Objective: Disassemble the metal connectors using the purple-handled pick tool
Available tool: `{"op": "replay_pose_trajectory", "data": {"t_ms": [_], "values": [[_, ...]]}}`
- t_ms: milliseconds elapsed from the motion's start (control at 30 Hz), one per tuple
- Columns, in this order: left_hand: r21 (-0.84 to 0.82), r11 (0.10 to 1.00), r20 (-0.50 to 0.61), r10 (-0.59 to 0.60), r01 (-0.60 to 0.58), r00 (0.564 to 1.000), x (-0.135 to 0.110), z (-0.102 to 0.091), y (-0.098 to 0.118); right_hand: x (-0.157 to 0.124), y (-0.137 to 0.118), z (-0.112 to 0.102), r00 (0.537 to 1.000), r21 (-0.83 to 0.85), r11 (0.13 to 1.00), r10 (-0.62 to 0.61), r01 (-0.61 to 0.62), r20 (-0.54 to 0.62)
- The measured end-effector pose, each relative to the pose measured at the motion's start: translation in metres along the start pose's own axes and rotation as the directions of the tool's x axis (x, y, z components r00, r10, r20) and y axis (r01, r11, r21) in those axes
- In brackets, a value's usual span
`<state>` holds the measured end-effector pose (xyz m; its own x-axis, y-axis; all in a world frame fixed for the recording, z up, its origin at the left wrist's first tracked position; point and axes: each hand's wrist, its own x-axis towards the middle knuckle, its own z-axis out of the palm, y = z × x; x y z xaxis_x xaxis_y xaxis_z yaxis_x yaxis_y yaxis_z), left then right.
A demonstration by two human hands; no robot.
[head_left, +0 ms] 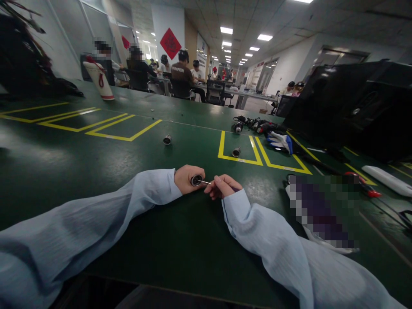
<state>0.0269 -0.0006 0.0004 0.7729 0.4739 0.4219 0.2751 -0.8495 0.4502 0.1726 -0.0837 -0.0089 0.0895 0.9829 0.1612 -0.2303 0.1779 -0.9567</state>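
My left hand is closed round a short cylindrical metal connector, its round open end facing me. Between the thumb and fingers of my right hand is a thin screwdriver-like tool. The slim metal shaft points left, and its tip is at or inside the connector's opening; I cannot tell how deep. Most of the handle is hidden in my palm. Two similar metal pieces lie farther off on the green table: one metal piece in the middle and another metal piece within a yellow outline.
Yellow tape marks boxes on the green table. Black cables and blue-white gloves lie at the back right. A blurred-out flat object is by my right arm. A white cup stands far left; people sit beyond.
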Motion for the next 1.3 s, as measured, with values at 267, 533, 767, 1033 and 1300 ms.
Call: {"op": "replay_pose_trajectory", "data": {"t_ms": [267,533,767,1033,1300], "values": [[0.106,0.994,0.058,0.006,-0.012,0.998,0.000,0.000,-0.002,-0.010,-0.005,-0.002,0.927,-0.578,0.737,-0.360,0.350,0.102],[0.174,0.984,0.085,0.025,-0.040,0.996,-0.004,0.002,-0.003,-0.003,-0.007,-0.003,0.992,-0.249,0.961,-0.124,0.123,0.014],[0.129,0.988,0.068,0.079,-0.087,0.995,-0.004,0.002,-0.003,-0.001,-0.007,-0.003,0.999,-0.013,0.999,0.040,-0.040,0.013],[0.117,0.990,0.087,0.062,-0.072,0.994,-0.002,0.003,-0.004,-0.006,-0.006,-0.005,0.968,-0.446,0.862,-0.244,0.242,0.054],[0.130,0.987,0.101,0.082,-0.094,0.991,-0.005,0.002,-0.003,0.002,-0.009,-0.007,0.994,-0.039,0.993,0.111,-0.110,0.024]]}}
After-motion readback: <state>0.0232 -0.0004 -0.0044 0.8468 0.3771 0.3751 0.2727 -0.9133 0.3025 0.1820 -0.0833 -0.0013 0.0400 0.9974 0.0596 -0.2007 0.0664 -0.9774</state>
